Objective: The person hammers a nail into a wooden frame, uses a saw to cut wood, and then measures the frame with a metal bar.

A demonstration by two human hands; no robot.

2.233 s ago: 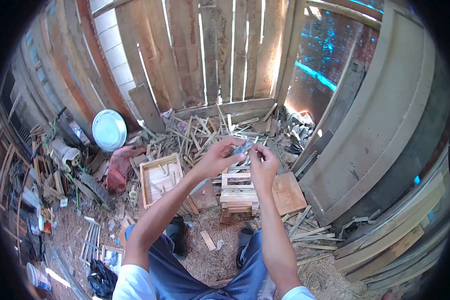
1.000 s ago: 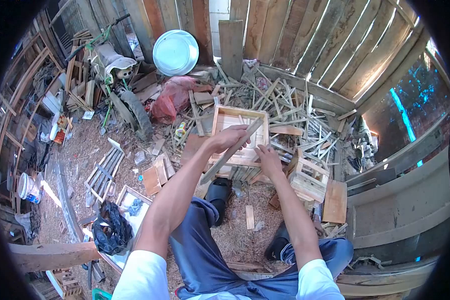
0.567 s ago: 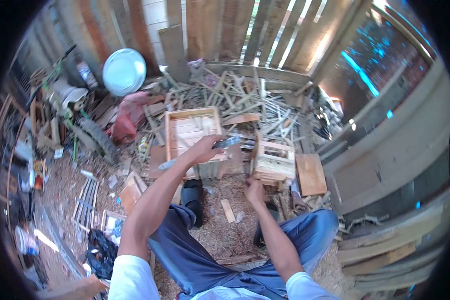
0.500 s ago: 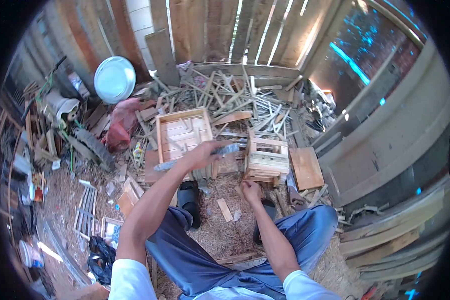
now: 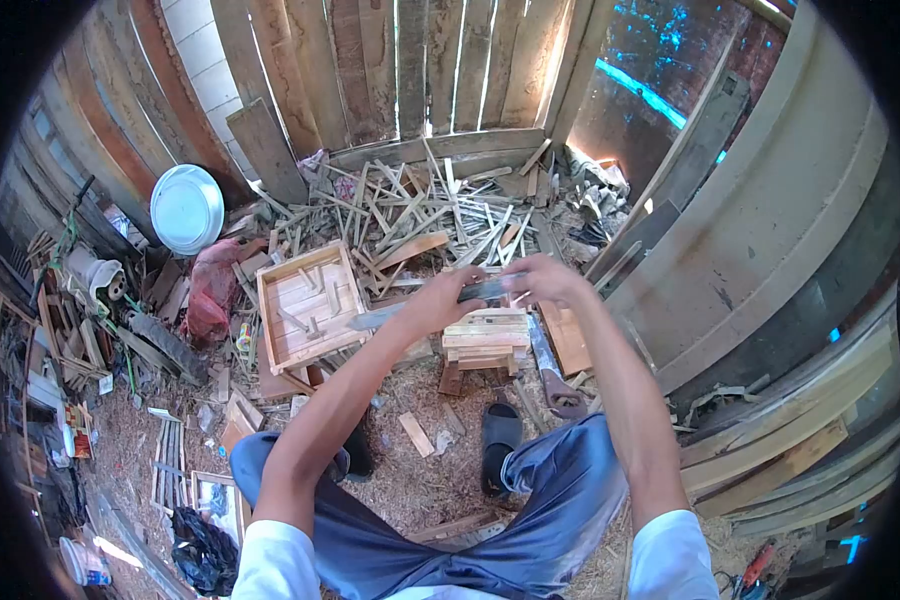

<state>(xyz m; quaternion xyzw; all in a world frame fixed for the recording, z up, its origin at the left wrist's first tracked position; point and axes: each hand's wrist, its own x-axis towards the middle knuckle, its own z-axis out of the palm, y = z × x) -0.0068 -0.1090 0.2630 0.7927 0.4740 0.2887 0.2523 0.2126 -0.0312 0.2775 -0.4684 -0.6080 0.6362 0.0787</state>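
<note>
My left hand (image 5: 444,302) is closed around a long grey bladed tool (image 5: 372,319), whose blade points left past my forearm. At the tool's other end, the fingers of my right hand (image 5: 550,281) curl in against its grey handle (image 5: 487,289). Both hands hover over a small stacked-slat wooden piece (image 5: 485,338), partly covering its top. Left of it lies a shallow wooden box (image 5: 310,312) with short sticks inside. A handsaw (image 5: 560,392) rests to the right of the slatted piece, beside a flat brown board (image 5: 567,340).
Loose wood strips (image 5: 460,215) pile up by the plank wall. A white basin (image 5: 187,209) leans at the left, above a red net bag (image 5: 213,290). Curved boards (image 5: 790,450) stack at the right. A small wood offcut (image 5: 416,434) lies between my feet.
My right hand has risen from the slatted piece's lower front to the tool's handle, meeting my left hand. The view has turned right, shifting the scene leftward.
</note>
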